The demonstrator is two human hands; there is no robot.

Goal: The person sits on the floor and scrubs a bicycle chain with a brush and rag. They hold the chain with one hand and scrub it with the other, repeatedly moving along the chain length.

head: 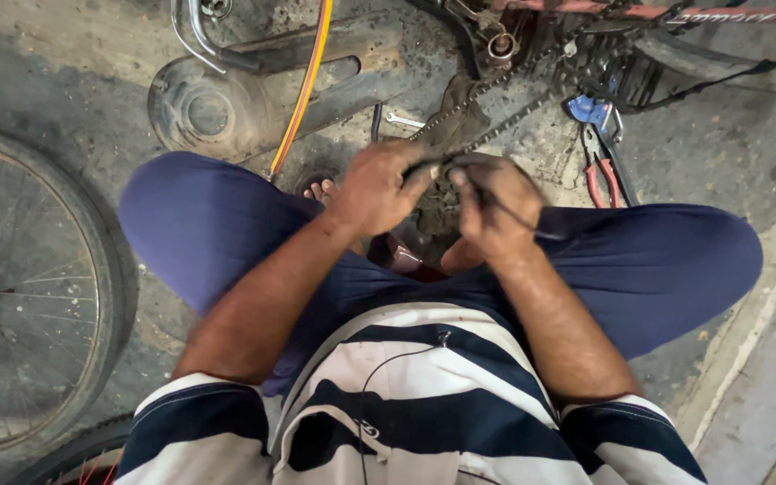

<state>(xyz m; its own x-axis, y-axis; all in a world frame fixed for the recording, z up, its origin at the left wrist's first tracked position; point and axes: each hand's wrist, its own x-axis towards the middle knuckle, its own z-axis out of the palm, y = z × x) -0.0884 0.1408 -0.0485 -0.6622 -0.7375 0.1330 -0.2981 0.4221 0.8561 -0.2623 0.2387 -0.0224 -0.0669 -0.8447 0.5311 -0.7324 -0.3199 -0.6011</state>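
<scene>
Both hands meet just above the knees, and the bicycle chain (pixel 482 121) runs away from them on a slant, up and to the right toward the bicycle frame (pixel 639 11) at the top of the view. Its long axis is that diagonal; the near end comes down to the fingertips, the far end rises to the greasy parts under the frame. The left hand (pixel 377 187) pinches the near end, thumb and forefinger closed on it. The right hand (pixel 493 202) sits just beside, touching or almost touching the left, its fingers curled tight round a thin dark tool or link piece; which of these it is cannot be made out. Neither hand is clearly nearer the chain: they share the same spot. The exact point where the fingers grip is hidden behind knuckles and blurred by grime. A small spanner (pixel 403 119) lies on the ground beyond the left hand, red-handled pliers (pixel 601 175) lie to the right, and a spoked wheel (pixel 24 296) is cut off at the left edge.
</scene>
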